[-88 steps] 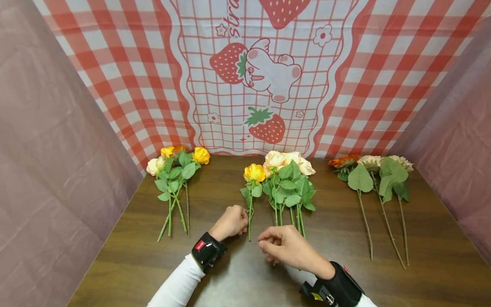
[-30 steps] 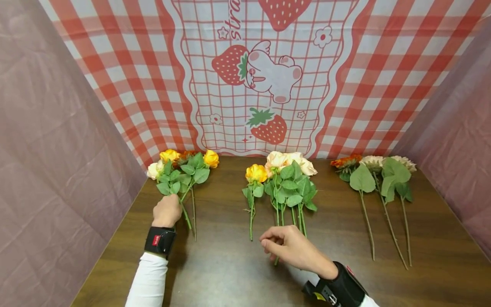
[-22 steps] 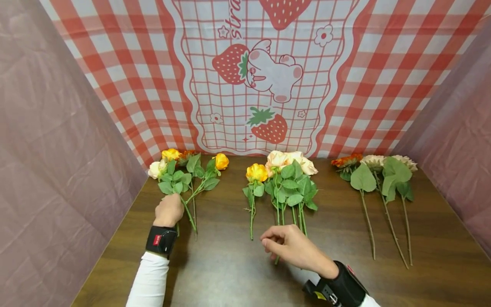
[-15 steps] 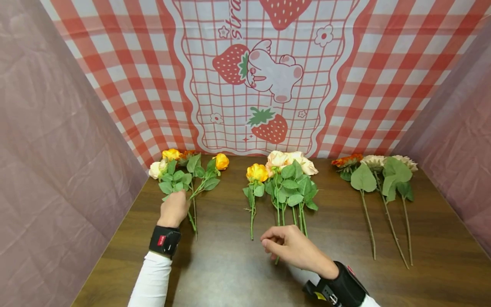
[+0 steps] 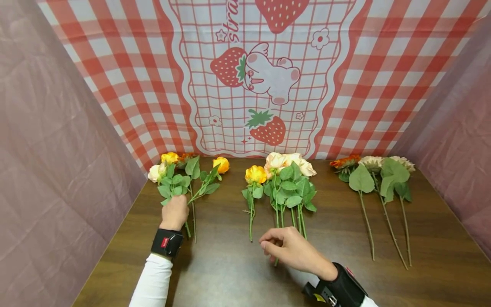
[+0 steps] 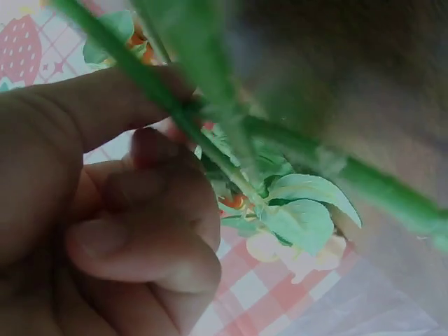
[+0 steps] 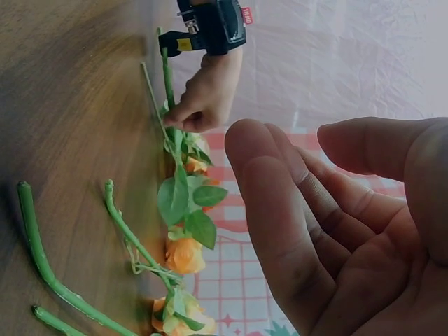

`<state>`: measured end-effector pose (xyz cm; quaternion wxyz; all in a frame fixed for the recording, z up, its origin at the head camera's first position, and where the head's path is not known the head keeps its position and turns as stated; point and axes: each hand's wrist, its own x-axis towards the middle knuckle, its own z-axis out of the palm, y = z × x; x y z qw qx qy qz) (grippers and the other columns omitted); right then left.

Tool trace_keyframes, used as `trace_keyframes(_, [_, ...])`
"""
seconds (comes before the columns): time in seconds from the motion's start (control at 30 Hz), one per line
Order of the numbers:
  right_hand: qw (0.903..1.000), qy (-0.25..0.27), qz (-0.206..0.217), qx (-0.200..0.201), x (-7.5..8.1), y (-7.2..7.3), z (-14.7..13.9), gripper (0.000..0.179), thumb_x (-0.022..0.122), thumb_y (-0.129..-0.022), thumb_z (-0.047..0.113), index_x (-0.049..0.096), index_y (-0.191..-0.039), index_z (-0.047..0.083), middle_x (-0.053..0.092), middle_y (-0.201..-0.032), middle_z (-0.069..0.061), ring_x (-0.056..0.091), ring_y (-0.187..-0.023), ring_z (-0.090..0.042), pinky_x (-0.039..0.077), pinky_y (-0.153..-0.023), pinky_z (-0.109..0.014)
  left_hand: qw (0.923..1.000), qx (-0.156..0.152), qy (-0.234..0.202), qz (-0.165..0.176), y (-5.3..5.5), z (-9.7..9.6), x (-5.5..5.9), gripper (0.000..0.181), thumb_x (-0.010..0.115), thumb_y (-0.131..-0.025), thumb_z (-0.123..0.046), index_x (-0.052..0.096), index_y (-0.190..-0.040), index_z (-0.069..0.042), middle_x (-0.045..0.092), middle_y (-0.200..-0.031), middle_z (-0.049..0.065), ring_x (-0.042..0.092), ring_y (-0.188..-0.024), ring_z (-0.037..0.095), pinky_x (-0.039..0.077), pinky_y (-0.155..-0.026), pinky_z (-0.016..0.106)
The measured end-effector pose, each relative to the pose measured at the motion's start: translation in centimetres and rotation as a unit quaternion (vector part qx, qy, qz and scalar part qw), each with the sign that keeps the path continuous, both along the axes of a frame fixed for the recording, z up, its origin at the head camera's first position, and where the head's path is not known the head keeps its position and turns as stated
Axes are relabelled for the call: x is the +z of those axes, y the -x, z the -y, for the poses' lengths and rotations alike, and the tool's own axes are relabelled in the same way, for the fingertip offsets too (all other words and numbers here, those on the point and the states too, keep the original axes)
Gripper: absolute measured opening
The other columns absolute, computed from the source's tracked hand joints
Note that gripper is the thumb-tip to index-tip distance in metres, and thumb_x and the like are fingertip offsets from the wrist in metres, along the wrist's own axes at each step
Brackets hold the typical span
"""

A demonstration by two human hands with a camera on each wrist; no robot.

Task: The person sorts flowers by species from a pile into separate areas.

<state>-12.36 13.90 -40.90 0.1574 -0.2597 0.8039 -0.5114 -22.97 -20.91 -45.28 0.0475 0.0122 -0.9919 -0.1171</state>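
Note:
My left hand is among the stems of the left flower group, thumb and fingers bent around a green rose stem; which rose it belongs to I cannot tell. A cream rose, a yellow rose and a dark orange flower lie above that hand. Another yellow rose leans to the right, its stem running back under the fingers. My right hand hovers with loosely bent fingers and nothing in them, overlapping the lower stems of several peach roses.
A single yellow rose lies just left of the peach bunch. At the right, an orange flower and two cream flowers with long stems rest on the wooden table. A checked strawberry cloth hangs behind.
My left hand has gone from the single yellow rose to the left group. One yellow rose there has swung right, away from the others. The right hand stays in place.

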Motion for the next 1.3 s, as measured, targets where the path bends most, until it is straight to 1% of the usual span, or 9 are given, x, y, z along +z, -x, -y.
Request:
trace_keyframes(0.13, [1.0,-0.001,0.003,0.003,0.0,0.0,0.0,0.018,0.061,-0.099,0.019,0.071,-0.104,0.005,0.067,-0.077,0.004,0.067,-0.062,-0.017,0.052,-0.052,-0.027,0.9997,-0.006,-0.012,-0.021,0.0,0.0,0.1,0.009,0.056,-0.084,0.001,0.062,-0.081,0.008,0.066,-0.081,0.031,0.066,-0.072,0.047,0.052,-0.057,0.057])
trace_keyframes(0.27, [1.0,-0.002,0.002,0.006,-0.1,0.1,-0.1,0.019,0.061,-0.1,0.019,0.071,-0.105,0.005,0.067,-0.077,0.003,0.067,-0.063,-0.018,0.052,-0.052,-0.027,0.9987,-0.03,-0.013,-0.04,-0.2,-0.1,0.5,0.009,0.056,-0.086,0.0,0.058,-0.083,0.009,0.064,-0.081,0.031,0.065,-0.072,0.049,0.053,-0.059,0.058])
trace_keyframes(0.37, [1.0,-0.003,0.001,0.007,-0.1,0.1,-0.1,0.019,0.06,-0.1,0.019,0.071,-0.105,0.005,0.067,-0.078,0.003,0.067,-0.063,-0.019,0.052,-0.052,-0.027,0.9978,-0.046,-0.014,-0.045,-0.3,-0.2,0.9,0.01,0.056,-0.087,-0.001,0.057,-0.084,0.008,0.063,-0.082,0.029,0.065,-0.072,0.05,0.053,-0.059,0.058])
trace_keyframes(0.63, [0.9999,-0.004,0.007,0.007,0.0,0.1,-0.1,0.02,0.06,-0.1,0.02,0.071,-0.106,0.005,0.067,-0.078,0.003,0.067,-0.063,-0.019,0.052,-0.052,-0.028,0.9972,-0.066,-0.027,-0.023,-0.7,-0.8,1.9,0.013,0.057,-0.093,-0.007,0.052,-0.09,0.005,0.06,-0.088,0.027,0.064,-0.075,0.05,0.052,-0.061,0.058])
trace_keyframes(0.87, [0.9999,-0.005,0.004,0.01,0.0,0.0,-0.2,0.019,0.059,-0.1,0.02,0.071,-0.106,0.005,0.067,-0.078,0.003,0.067,-0.064,-0.02,0.052,-0.053,-0.027,0.9975,-0.061,-0.036,0.0,-0.9,-0.9,2.1,0.013,0.054,-0.097,-0.009,0.054,-0.098,0.005,0.057,-0.094,0.026,0.063,-0.078,0.05,0.052,-0.064,0.058])
trace_keyframes(0.97, [0.9999,-0.007,0.003,0.011,0.0,0.1,-0.2,0.019,0.059,-0.1,0.02,0.071,-0.106,0.006,0.067,-0.078,0.003,0.067,-0.064,-0.021,0.052,-0.053,-0.027,0.9974,-0.054,-0.044,0.017,-0.9,-0.9,2.3,0.014,0.053,-0.099,-0.01,0.057,-0.102,0.003,0.057,-0.098,0.025,0.063,-0.083,0.049,0.052,-0.067,0.059])
trace_keyframes(1.07, [0.9999,-0.007,0.003,0.01,0.0,0.1,-0.2,0.019,0.06,-0.1,0.019,0.071,-0.106,0.005,0.067,-0.078,0.003,0.067,-0.064,-0.021,0.052,-0.053,-0.027,0.9965,-0.051,-0.062,0.024,-0.9,-0.9,2.6,0.016,0.054,-0.099,-0.011,0.06,-0.105,0.002,0.059,-0.101,0.024,0.063,-0.09,0.047,0.052,-0.071,0.059])
trace_keyframes(1.17, [0.9999,-0.006,0.006,0.009,0.0,0.1,-0.2,0.019,0.06,-0.1,0.019,0.071,-0.106,0.005,0.068,-0.078,0.002,0.067,-0.064,-0.019,0.052,-0.053,-0.027,0.994,-0.062,-0.089,0.018,-0.8,-0.8,2.8,0.016,0.055,-0.099,-0.011,0.062,-0.105,0.002,0.063,-0.101,0.022,0.064,-0.093,0.041,0.053,-0.075,0.056])
trace_keyframes(1.3, [0.9999,-0.002,0.008,0.01,-0.1,0.1,-0.1,0.019,0.06,-0.1,0.019,0.071,-0.106,0.004,0.068,-0.078,0.0,0.067,-0.064,-0.018,0.052,-0.052,-0.028,0.9878,-0.093,-0.125,0.007,-0.8,-0.6,3.0,0.014,0.057,-0.098,-0.008,0.063,-0.102,0.004,0.065,-0.097,0.02,0.062,-0.089,0.034,0.052,-0.077,0.051])
